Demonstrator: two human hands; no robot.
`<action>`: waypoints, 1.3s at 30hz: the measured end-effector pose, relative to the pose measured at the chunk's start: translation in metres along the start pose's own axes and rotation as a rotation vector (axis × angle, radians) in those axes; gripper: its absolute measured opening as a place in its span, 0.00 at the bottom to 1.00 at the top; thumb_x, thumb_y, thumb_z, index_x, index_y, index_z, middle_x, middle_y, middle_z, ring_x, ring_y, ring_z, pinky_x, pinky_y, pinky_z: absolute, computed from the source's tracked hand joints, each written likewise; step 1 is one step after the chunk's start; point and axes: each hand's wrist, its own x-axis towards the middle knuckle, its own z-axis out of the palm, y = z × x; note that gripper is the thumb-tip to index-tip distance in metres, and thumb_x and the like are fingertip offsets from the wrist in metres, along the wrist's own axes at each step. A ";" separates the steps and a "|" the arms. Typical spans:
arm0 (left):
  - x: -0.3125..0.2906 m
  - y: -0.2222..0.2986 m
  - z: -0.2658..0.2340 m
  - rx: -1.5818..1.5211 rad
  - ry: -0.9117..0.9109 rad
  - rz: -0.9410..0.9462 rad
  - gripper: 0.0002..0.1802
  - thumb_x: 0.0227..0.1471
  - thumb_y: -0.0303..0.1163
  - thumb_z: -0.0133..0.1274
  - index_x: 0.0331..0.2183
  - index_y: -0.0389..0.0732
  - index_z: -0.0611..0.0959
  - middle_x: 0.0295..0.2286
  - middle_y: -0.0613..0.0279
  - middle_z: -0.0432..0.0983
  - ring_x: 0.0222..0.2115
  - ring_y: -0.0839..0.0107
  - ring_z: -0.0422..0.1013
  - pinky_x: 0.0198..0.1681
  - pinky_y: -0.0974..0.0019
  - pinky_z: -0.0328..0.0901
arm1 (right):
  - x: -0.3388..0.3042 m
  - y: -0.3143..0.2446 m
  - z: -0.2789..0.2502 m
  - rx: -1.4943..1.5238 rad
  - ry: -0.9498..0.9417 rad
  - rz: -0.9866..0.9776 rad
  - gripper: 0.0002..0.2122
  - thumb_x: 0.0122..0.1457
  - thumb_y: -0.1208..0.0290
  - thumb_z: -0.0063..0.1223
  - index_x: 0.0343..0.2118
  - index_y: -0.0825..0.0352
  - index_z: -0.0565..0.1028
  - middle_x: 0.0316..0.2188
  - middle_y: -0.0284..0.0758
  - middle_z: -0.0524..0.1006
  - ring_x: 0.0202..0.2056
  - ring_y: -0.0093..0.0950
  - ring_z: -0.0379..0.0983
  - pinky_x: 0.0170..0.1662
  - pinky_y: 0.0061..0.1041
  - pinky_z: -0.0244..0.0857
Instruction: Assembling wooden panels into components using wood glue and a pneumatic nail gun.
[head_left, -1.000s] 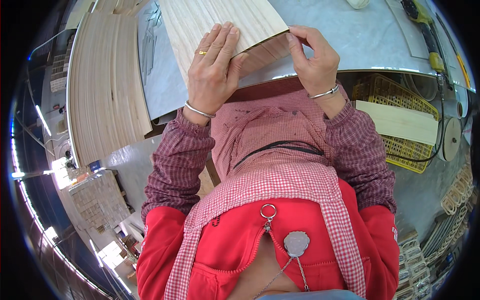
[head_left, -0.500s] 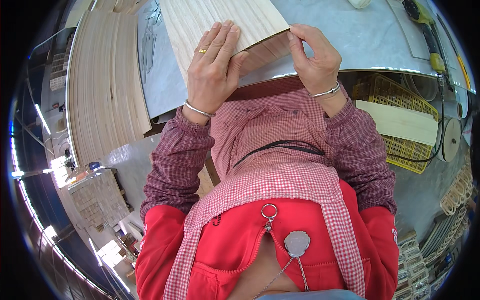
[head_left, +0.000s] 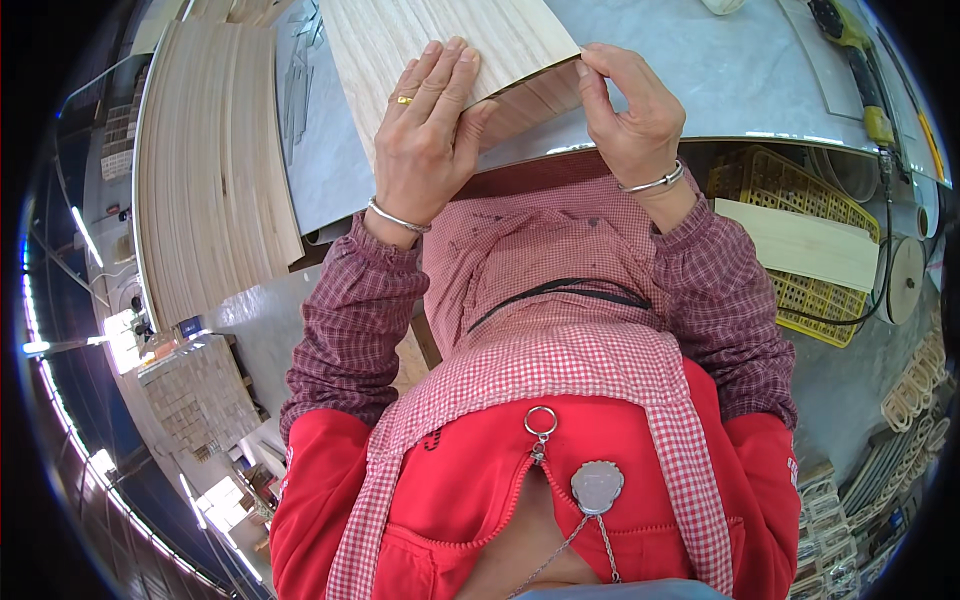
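Note:
A pale wooden board [head_left: 470,50] lies at the top of the view, over the grey worktable [head_left: 330,190]. My left hand [head_left: 425,145] rests on its near left part, fingers stretched out flat and the thumb over the near edge. At the board's near right corner, my right hand [head_left: 635,115] pinches the edge between thumb and fingers. Beneath that edge a darker wooden face [head_left: 530,105] shows; whether it is a second board or the side of a box, I cannot tell.
Long wooden boards [head_left: 210,150] are stacked at the left. Clear thin strips [head_left: 295,100] lie beside them. A yellow-and-black power tool [head_left: 860,70] is at the far right. Below the table's right edge stands a yellow crate [head_left: 820,310] with a pale board [head_left: 800,245] across it.

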 end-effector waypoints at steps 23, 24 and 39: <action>-0.001 -0.001 0.000 0.037 -0.035 0.016 0.25 0.50 0.34 0.57 0.51 0.42 0.75 0.53 0.60 0.69 0.56 0.62 0.64 0.60 0.61 0.57 | 0.017 0.001 -0.014 0.271 -0.284 0.527 0.13 0.53 0.77 0.59 0.43 0.64 0.77 0.36 0.30 0.80 0.34 0.17 0.75 0.43 0.13 0.68; -0.001 -0.001 0.001 0.037 -0.034 0.016 0.25 0.50 0.34 0.57 0.51 0.42 0.75 0.53 0.59 0.69 0.56 0.62 0.64 0.60 0.61 0.57 | 0.017 0.003 -0.016 0.306 -0.288 0.552 0.13 0.53 0.77 0.59 0.43 0.64 0.77 0.37 0.29 0.80 0.34 0.17 0.75 0.43 0.12 0.68; -0.001 -0.001 0.001 0.028 -0.045 0.001 0.25 0.50 0.34 0.56 0.51 0.42 0.75 0.52 0.58 0.70 0.55 0.62 0.64 0.60 0.60 0.58 | 0.032 0.021 -0.018 0.510 -0.515 0.373 0.11 0.53 0.80 0.57 0.40 0.64 0.79 0.38 0.30 0.81 0.35 0.18 0.76 0.44 0.11 0.68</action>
